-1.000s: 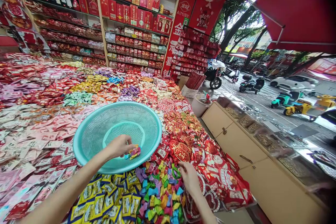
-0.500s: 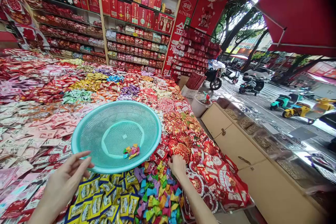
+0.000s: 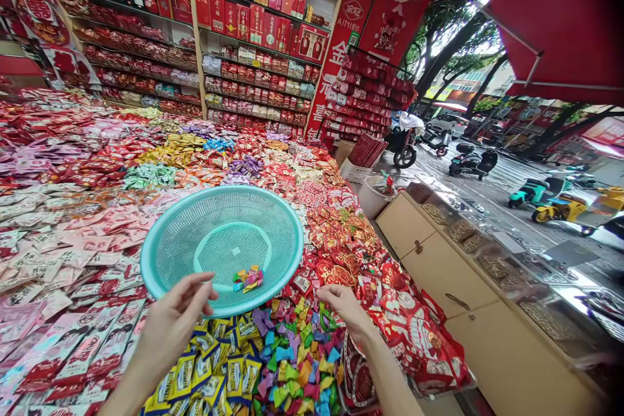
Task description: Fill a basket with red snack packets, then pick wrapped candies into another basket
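A turquoise mesh basket [image 3: 168, 218] sits on the heaped candy, with a small cluster of colourful twist-wrapped candies [image 3: 248, 279] on its bottom. My left hand [image 3: 182, 312] is over the basket's near rim, fingers loosely apart with nothing seen between them. My right hand [image 3: 346, 309] hovers to the right of the basket, above the edge of the red packets [image 3: 336, 270]; its fingers are loosely bent and apart, and no candy shows in them. Below lie yellow-and-blue wrapped candies [image 3: 214, 380] and a pile of multicoloured twist-wrapped candies [image 3: 297, 364].
Pink and white sachets [image 3: 82, 273] spread at the left. Beige cabinets [image 3: 468, 312] with clear-topped bins stand at the right, beside a white bucket [image 3: 373, 198]. Shelves of red boxes [image 3: 244, 19] rise at the back; scooters [image 3: 472, 161] are parked on the street.
My left hand has moved right, over the basket's near rim. My right hand has lifted slightly and shifted right, its fingers less curled. The view has shifted slightly.
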Action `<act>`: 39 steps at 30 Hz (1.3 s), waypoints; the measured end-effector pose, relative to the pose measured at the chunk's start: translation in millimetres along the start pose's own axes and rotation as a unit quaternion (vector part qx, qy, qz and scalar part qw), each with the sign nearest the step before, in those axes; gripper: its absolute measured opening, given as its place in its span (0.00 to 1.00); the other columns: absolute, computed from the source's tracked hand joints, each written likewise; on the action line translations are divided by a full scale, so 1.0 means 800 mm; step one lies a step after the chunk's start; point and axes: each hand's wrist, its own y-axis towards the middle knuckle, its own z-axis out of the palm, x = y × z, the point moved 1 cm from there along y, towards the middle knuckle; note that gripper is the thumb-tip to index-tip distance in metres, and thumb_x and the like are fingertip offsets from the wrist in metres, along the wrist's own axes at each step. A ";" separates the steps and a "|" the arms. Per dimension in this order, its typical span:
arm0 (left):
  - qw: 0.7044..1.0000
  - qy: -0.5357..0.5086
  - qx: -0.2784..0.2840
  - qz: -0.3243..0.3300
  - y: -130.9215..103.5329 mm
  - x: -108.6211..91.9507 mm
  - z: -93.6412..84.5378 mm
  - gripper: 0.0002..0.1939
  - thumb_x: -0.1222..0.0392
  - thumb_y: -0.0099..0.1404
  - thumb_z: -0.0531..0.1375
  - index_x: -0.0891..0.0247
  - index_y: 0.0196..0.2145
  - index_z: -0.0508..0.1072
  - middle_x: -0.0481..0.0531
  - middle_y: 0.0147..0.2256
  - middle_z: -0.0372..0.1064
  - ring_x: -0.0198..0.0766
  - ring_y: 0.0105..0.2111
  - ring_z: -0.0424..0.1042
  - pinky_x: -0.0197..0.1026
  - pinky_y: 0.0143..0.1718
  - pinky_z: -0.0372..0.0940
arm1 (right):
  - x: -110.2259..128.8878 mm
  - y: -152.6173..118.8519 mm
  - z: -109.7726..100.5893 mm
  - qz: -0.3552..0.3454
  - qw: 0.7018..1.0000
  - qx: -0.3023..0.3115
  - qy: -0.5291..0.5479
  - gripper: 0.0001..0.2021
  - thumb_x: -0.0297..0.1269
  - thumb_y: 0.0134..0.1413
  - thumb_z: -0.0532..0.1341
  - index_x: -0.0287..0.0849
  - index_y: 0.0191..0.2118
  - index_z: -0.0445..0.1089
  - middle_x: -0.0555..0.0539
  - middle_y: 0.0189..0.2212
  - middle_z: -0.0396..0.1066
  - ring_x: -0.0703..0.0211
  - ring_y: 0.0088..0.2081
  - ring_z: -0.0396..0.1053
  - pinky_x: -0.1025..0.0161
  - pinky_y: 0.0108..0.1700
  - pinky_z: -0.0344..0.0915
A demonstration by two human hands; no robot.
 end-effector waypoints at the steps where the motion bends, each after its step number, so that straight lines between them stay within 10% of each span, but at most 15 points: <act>1: 0.999 -0.016 0.033 -0.008 -0.001 -0.007 0.014 0.22 0.41 0.58 0.58 0.61 0.41 0.71 0.50 0.30 0.74 0.39 0.27 0.72 0.37 0.26 0.66 | 0.015 -0.011 0.001 -0.005 0.999 0.027 0.043 0.15 0.49 0.49 0.60 0.41 0.30 0.73 0.52 0.23 0.68 0.66 0.24 0.58 0.67 0.30 0.55; 10: 0.959 -0.079 0.273 -0.024 -0.003 -0.059 0.099 0.18 0.43 0.57 0.60 0.63 0.27 0.73 0.49 0.23 0.69 0.35 0.24 0.64 0.36 0.24 0.56 | 0.105 -0.072 0.032 -0.033 0.947 0.197 0.253 0.13 0.44 0.40 0.70 0.40 0.29 0.75 0.53 0.25 0.70 0.66 0.29 0.61 0.66 0.35 0.56; 27: 0.984 -0.071 0.156 0.047 -0.018 -0.042 0.102 0.17 0.45 0.64 0.54 0.61 0.27 0.67 0.46 0.25 0.59 0.34 0.27 0.58 0.37 0.29 0.55 | 0.104 -0.078 0.053 -0.100 0.952 0.142 0.250 0.17 0.49 0.44 0.67 0.40 0.23 0.67 0.56 0.18 0.57 0.68 0.23 0.51 0.66 0.28 0.50; 31: 0.986 -0.101 0.134 0.009 -0.014 -0.039 0.099 0.17 0.43 0.61 0.56 0.61 0.30 0.70 0.48 0.29 0.66 0.37 0.31 0.65 0.36 0.29 0.61 | 0.101 -0.084 0.050 -0.234 0.970 -0.002 0.061 0.11 0.44 0.55 0.60 0.43 0.27 0.71 0.51 0.23 0.63 0.62 0.28 0.59 0.63 0.31 0.55; 35: 0.974 -0.123 0.177 -0.077 -0.011 -0.042 0.095 0.24 0.37 0.59 0.55 0.62 0.24 0.68 0.48 0.23 0.65 0.37 0.24 0.66 0.37 0.23 0.60 | 0.101 -0.094 0.050 -0.425 0.868 -0.185 -0.177 0.08 0.32 0.61 0.55 0.45 0.40 0.72 0.48 0.29 0.69 0.59 0.32 0.62 0.59 0.36 0.56; 39: 0.958 -0.147 0.226 -0.097 -0.021 -0.051 0.092 0.24 0.37 0.58 0.57 0.62 0.21 0.65 0.47 0.18 0.64 0.33 0.19 0.60 0.37 0.23 0.57 | 0.098 -0.098 0.055 -0.483 0.811 -0.232 -0.234 0.11 0.29 0.60 0.55 0.46 0.46 0.69 0.49 0.28 0.69 0.59 0.31 0.63 0.59 0.34 0.56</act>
